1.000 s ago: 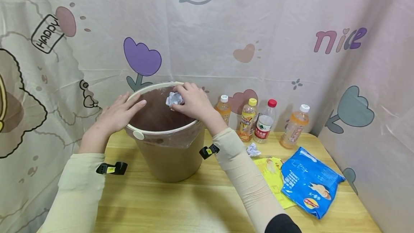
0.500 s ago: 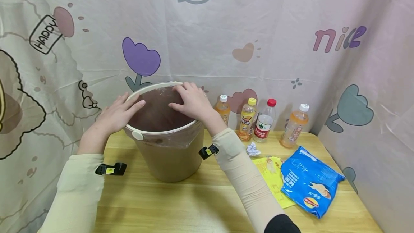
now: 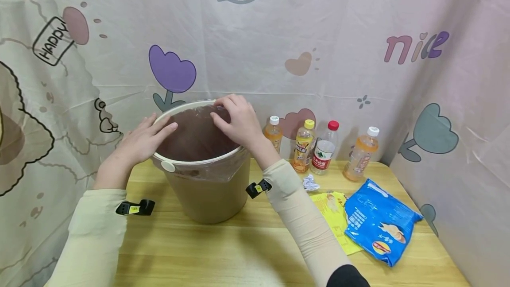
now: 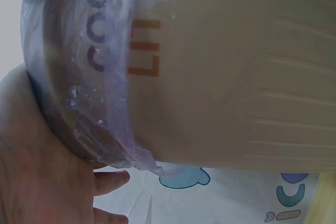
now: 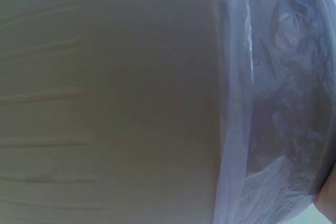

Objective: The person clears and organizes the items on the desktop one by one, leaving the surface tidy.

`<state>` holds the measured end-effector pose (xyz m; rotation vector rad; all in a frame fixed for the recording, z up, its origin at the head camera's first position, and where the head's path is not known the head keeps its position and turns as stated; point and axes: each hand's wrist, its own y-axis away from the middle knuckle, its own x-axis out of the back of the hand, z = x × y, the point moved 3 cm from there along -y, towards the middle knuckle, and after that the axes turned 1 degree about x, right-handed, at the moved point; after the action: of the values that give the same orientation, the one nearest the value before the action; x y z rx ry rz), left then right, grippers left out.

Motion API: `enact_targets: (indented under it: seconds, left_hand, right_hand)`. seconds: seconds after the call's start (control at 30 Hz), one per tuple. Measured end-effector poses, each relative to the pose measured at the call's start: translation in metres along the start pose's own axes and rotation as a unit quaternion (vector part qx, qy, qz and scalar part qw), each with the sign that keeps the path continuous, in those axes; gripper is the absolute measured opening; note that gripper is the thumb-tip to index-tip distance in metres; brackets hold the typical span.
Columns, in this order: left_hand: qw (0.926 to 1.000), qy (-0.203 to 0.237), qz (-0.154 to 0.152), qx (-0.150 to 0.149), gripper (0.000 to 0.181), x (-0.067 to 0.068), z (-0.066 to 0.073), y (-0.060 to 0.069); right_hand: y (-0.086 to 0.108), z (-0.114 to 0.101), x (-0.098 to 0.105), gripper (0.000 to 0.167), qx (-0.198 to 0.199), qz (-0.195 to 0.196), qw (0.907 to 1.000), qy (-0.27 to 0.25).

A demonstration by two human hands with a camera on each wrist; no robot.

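Observation:
A brown bin [image 3: 211, 198] with a white rim and a clear plastic liner [image 4: 113, 77] folded over its edge stands on the wooden table. My left hand [image 3: 139, 143] rests with relaxed fingers on the rim's left side; in the left wrist view the palm [image 4: 47, 166] lies beside the liner. Over the right part of the rim is my right hand [image 3: 241, 121], its fingers loosely bent with nothing visible between them. Only a sliver of that hand [image 5: 328, 198] shows in the right wrist view, beside the liner. The bin's bottom is hidden.
Several bottles, among them a red-capped one [image 3: 323, 149], stand behind on the right. In front of them lie a crumpled paper ball [image 3: 310, 183], a yellow packet [image 3: 332, 216] and a blue packet [image 3: 382, 223]. A printed curtain [image 3: 338, 21] hangs behind the table.
The crumpled paper that my right hand held over the bin has left the fingers and is out of sight. That hand has since shifted slightly up and right. My left hand stays on the rim.

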<state>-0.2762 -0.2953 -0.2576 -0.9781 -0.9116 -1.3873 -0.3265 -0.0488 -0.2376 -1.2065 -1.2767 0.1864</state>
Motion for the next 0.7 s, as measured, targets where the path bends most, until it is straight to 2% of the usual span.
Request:
enact_targets:
  seconds: [0.13, 0.27, 0.7]
  left_hand:
    - [1.0, 0.0, 0.003, 0.0, 0.077, 0.0, -0.001, 0.0]
    - [1.0, 0.003, 0.005, 0.002, 0.077, -0.001, -0.001, 0.0]
    - [1.0, 0.006, 0.007, 0.001, 0.076, -0.001, -0.002, 0.0]
  right_hand:
    - [0.001, 0.001, 0.003, 0.023, 0.025, 0.046, 0.9986, -0.003]
    - [0.006, 0.004, 0.007, 0.022, 0.034, 0.071, 0.9969, 0.003]
    - [0.042, 0.028, 0.025, 0.029, -0.019, 0.071, 0.9973, 0.011]
